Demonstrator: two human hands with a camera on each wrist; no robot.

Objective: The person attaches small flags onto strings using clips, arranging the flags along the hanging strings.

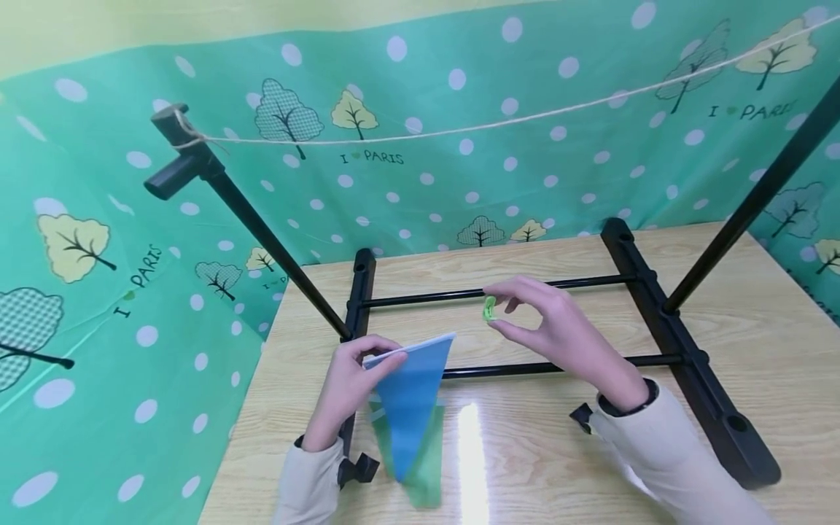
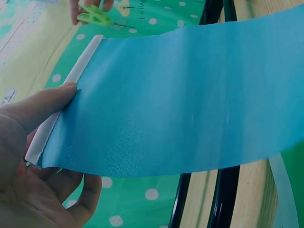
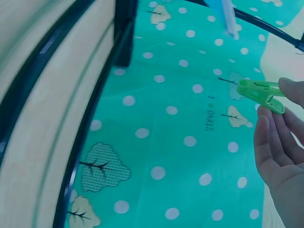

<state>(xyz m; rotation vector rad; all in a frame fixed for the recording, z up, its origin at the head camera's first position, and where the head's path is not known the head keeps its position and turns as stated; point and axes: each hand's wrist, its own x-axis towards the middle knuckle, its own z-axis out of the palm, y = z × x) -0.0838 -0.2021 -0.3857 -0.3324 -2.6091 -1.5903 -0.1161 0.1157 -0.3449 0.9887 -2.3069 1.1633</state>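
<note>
Flag (image 1: 415, 394) is blue; clothespin (image 3: 259, 94), lime; undercloth (image 1: 425, 467), seemingly green.

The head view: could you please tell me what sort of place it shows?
Probably an indoor tabletop workspace: a wood-grain table, a green printed sheet behind it, and a black frame with a string tied to it.

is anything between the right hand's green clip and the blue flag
Nothing visible: open space separates the green clip in the right hand from the blue flag. The near black crossbar passes behind the flag, not between them.
</note>
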